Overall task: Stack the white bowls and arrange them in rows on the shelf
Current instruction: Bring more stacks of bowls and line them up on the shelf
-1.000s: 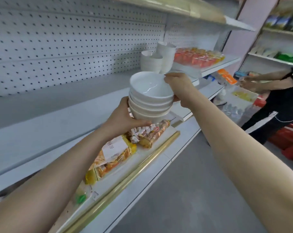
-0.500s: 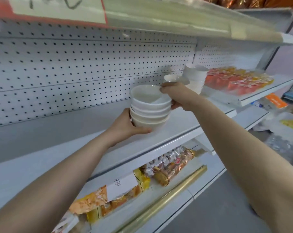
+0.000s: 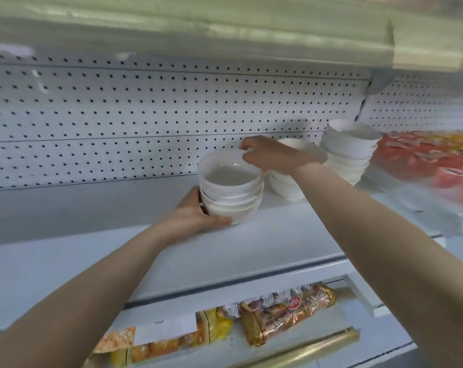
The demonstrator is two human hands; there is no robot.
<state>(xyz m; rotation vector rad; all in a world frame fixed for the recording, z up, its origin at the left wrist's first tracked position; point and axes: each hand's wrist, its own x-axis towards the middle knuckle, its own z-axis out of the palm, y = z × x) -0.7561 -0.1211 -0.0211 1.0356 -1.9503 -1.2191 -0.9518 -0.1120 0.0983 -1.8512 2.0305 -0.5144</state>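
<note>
My left hand (image 3: 190, 217) cups base of held bowl stack (image 3: 231, 187), thumb curled along lowest bowl. My right hand (image 3: 274, 155) pinches far rim of top bowl, fingers curled over it. Held bowl stack upright over middle of shelf (image 3: 251, 248); base touching board or not, can't tell. Just right: 2 more white stacks, short stack (image 3: 286, 188) partly behind my wrist, taller stack (image 3: 350, 152) beyond. Pegboard (image 3: 145, 123) behind. Red packets (image 3: 437, 166) far right, blurred. Snack bags (image 3: 286, 314) on level below
</note>
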